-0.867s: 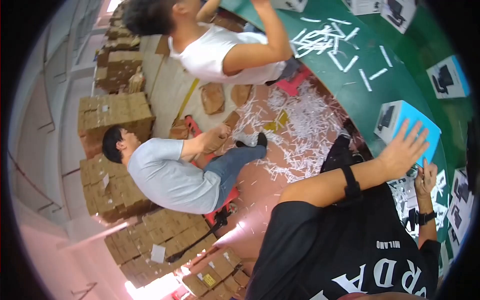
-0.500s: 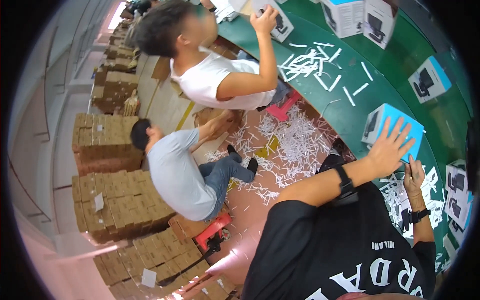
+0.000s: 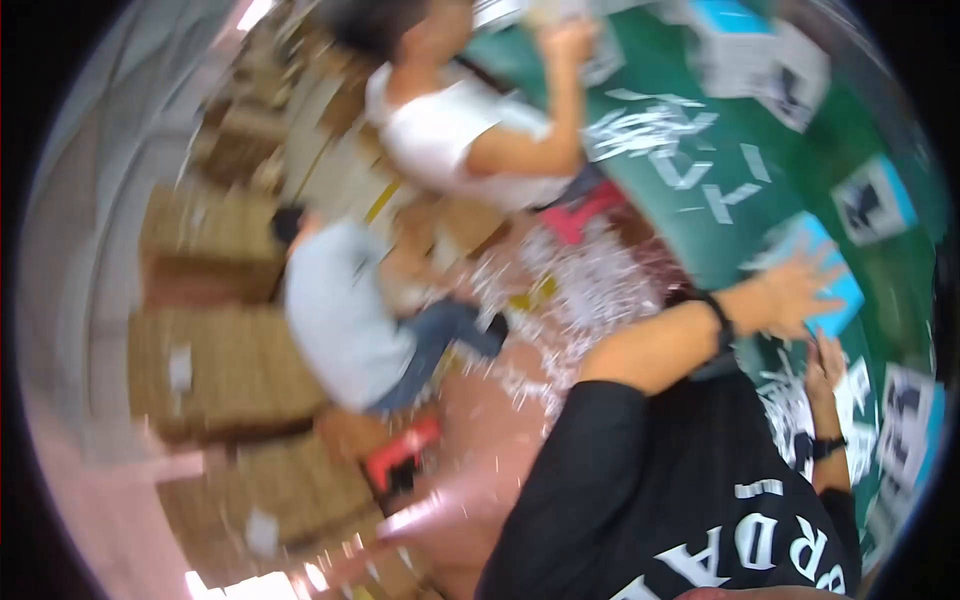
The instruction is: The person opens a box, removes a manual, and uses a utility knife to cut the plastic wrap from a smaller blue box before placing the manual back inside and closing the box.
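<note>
A small carton with a blue top (image 3: 838,290) stands on the green table, blurred by motion. My left hand (image 3: 798,288) lies across its blue face, fingers spread. At the carton's near edge is my right hand (image 3: 824,368), its fingers close together against the lower corner; the blur hides their tips. White paper strips and printed sheets (image 3: 790,405) lie on the table beside my right wrist.
More cartons with blue parts stand on the green table (image 3: 660,205), one to the right (image 3: 875,200). White strips (image 3: 655,130) lie farther along it. Two people in light shirts (image 3: 345,300) work to the left, near stacked brown boxes (image 3: 230,370). Paper scraps litter the floor (image 3: 590,270).
The view has shifted and blurred. The carton looks turned slightly under my left hand, which stays on the blue face. My right hand remains at its near corner.
</note>
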The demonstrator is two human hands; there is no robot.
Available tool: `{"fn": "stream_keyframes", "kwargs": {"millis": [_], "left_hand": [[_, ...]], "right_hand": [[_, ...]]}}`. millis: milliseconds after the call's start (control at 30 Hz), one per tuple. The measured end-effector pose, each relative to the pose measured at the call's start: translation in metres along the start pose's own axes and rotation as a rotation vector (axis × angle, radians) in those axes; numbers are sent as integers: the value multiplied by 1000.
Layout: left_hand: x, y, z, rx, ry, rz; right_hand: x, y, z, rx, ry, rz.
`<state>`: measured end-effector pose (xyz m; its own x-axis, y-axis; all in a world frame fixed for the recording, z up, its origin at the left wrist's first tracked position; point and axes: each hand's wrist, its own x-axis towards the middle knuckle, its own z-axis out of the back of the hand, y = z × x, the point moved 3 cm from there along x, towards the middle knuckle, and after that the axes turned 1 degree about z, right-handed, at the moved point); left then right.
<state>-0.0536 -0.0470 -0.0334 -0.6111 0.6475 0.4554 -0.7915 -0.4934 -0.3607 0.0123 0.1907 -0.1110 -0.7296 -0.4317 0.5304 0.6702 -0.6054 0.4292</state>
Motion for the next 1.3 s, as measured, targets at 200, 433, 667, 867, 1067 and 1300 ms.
{"fn": "stream_keyframes", "kwargs": {"millis": [200, 433, 667, 867, 1067, 1300], "left_hand": [[20, 58, 47, 174, 320, 19], [47, 34, 47, 110, 373, -13], [58, 45, 58, 118, 444, -187], [70, 59, 81, 108, 604, -327], [90, 78, 71, -160, 640, -204], [160, 36, 14, -220, 364, -129]], "right_hand": [[55, 36, -11, -81, -149, 90], [57, 59, 10, -2, -378, -209], [63, 69, 7, 70, -425, -322], [70, 74, 10, 56, -362, -272], [76, 68, 11, 197, -441, -403], [-51, 61, 20, 1082, -873, -1234]]}}
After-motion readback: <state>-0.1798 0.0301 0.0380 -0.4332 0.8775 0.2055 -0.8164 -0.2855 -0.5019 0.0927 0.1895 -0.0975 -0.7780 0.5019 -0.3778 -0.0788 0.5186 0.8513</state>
